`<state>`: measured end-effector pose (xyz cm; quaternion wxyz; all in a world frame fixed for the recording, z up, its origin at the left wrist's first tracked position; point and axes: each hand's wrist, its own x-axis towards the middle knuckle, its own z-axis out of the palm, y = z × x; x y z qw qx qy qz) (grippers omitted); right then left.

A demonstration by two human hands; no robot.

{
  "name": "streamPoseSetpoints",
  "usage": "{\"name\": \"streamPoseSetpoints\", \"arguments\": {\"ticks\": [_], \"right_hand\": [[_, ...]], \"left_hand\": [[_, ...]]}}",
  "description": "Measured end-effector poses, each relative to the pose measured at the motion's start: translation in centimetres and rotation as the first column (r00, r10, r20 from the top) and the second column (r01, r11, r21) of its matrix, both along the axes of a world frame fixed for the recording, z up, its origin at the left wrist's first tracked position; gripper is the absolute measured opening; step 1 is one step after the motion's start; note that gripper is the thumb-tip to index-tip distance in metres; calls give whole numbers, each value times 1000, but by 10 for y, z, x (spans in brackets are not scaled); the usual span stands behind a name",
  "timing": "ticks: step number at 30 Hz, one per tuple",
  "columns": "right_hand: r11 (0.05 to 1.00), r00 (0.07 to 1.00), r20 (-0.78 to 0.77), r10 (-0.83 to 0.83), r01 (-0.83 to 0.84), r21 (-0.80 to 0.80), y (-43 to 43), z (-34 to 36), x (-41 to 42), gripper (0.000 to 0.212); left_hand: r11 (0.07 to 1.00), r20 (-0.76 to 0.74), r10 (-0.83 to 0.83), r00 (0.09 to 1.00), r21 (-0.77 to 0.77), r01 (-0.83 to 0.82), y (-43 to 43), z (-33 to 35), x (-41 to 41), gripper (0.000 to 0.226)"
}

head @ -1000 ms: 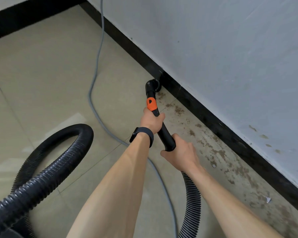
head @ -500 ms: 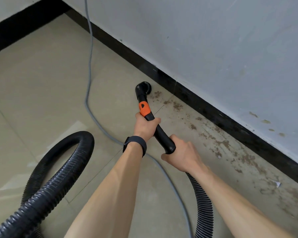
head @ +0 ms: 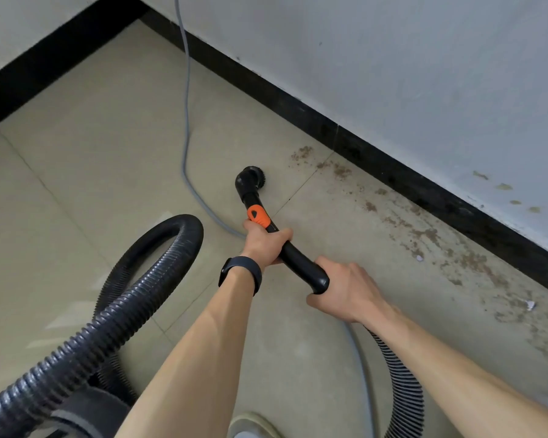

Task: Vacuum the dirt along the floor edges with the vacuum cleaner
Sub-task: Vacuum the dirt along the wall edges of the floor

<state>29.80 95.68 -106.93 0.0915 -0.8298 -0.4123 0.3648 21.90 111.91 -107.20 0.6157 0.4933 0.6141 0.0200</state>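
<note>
Beige glazed tiles form the floor (head: 92, 159), edged by glossy black skirting (head: 393, 159). A ribbed black hose (head: 133, 298) loops at the left. Brown dirt (head: 424, 235) (crumbly, patchy) lies along the skirting. Both hands curl round the smooth curved wand (head: 298, 257): the left hand (head: 264, 245) just behind its orange tab (head: 258, 215), the right hand (head: 348, 289) at the hose end. The round brush nozzle (head: 253, 178) is down by the tile, near the dirt, apart from the skirting.

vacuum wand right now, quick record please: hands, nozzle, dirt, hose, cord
left hand: grips wand below orange slider
right hand: grips wand's rear end
nozzle: round brush, down at floor, apart from baseboard
dirt: brown patches along baseboard, right of nozzle
hose: black ribbed loop, left
cord: grey, on floor
</note>
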Motion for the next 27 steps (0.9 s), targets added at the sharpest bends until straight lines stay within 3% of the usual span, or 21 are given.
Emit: {"name": "streamPoseSetpoints", "arguments": {"ticks": [8, 16, 27], "right_hand": [[999, 999, -36, -40, 40, -2, -29, 0, 19, 31], [994, 991, -85, -103, 105, 28, -20, 0, 46, 32], [993, 993, -37, -117, 117, 22, -6, -9, 55, 33]], "left_hand": [[999, -2, 31, 1000, -17, -31, -29, 2, 23, 51], [996, -34, 0, 999, 84, 3, -24, 0, 61, 59], [992, 99, 115, 988, 41, -120, -15, -2, 79, 51]]}}
